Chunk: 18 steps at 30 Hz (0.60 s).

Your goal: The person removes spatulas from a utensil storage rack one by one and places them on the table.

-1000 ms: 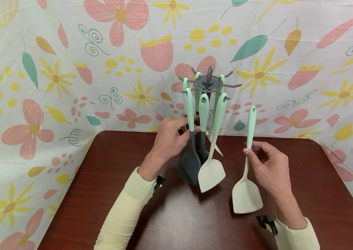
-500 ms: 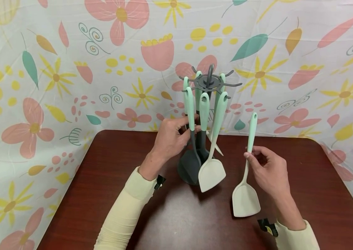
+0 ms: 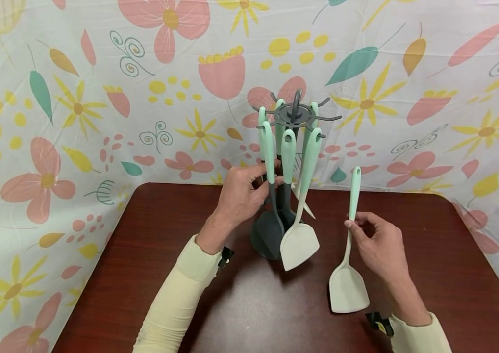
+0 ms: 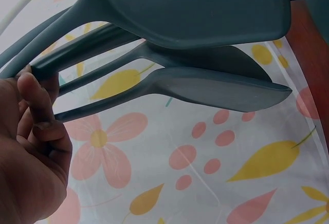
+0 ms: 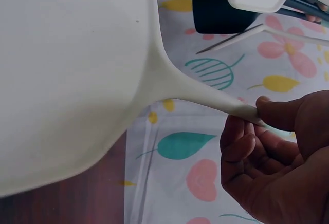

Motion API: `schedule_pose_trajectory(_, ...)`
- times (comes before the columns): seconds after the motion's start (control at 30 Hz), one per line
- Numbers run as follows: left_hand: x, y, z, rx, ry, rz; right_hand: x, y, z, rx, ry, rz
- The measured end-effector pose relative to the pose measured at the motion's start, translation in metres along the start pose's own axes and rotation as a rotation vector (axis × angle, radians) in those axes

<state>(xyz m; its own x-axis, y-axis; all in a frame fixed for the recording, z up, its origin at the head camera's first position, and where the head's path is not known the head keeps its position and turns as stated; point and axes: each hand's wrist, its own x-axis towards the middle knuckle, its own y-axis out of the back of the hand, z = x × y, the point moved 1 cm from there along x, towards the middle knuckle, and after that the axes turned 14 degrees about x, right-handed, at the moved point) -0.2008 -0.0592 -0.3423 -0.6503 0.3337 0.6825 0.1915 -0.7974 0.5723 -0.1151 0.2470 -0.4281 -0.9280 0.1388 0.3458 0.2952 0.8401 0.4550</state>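
Observation:
With thumb and fingertips my right hand [image 3: 382,247] pinches a cream spatula [image 3: 349,290] with a mint handle, just below the handle. The spatula stands upright, blade down, to the right of a dark grey rotating utensil rack [image 3: 294,116]. My left hand [image 3: 241,195] reaches behind the hanging tools and holds the rack's post [image 4: 85,50]; its fingertips are partly hidden in the head view. On the rack's hooks hang several mint-handled tools, among them a dark turner [image 3: 269,234] and another cream spatula [image 3: 300,247]. In the right wrist view the held spatula's blade [image 5: 72,75] fills the left side.
The rack's round base [image 3: 260,245] stands on a dark red-brown table [image 3: 165,220]. Behind the table hangs a white cloth [image 3: 112,98] printed with flowers and leaves. A bare hook [image 3: 331,118] sticks out on the rack's right side.
My right hand has lowered the cream spatula slightly toward the table's front. The left hand and the rack have stayed in place.

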Motion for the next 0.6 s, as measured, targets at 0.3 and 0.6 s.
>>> schedule_pose_trajectory(0.3,0.000,0.000,0.000,-0.015,0.012,0.001,0.003,-0.003,0.007,-0.049,-0.023,-0.040)
schedule_pose_trajectory(0.6,-0.001,-0.002,-0.001,-0.019,0.014,0.005,0.010,-0.002,0.017,-0.070,-0.050,-0.072)
